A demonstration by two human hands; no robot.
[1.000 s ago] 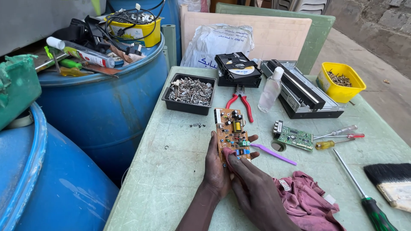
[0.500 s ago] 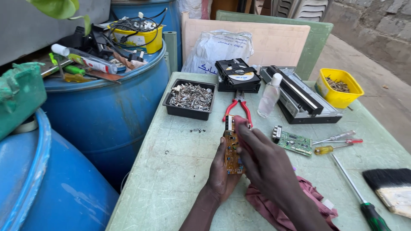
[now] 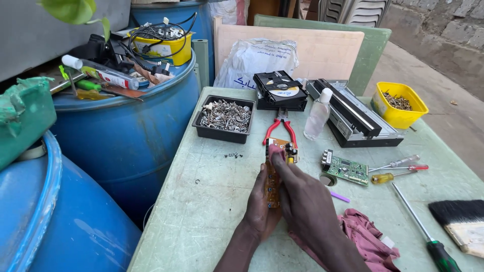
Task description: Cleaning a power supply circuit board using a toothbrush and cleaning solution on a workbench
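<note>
Cradling a narrow brown circuit board [image 3: 274, 177] from below, the left hand [image 3: 262, 206] curls its fingers round the board's left edge, near the middle of the pale green table [image 3: 201, 211]. The right hand [image 3: 302, 201] lies over the board's right side, fingers pressed together, tips on its far end, just short of the red-handled pliers [image 3: 280, 130].
</note>
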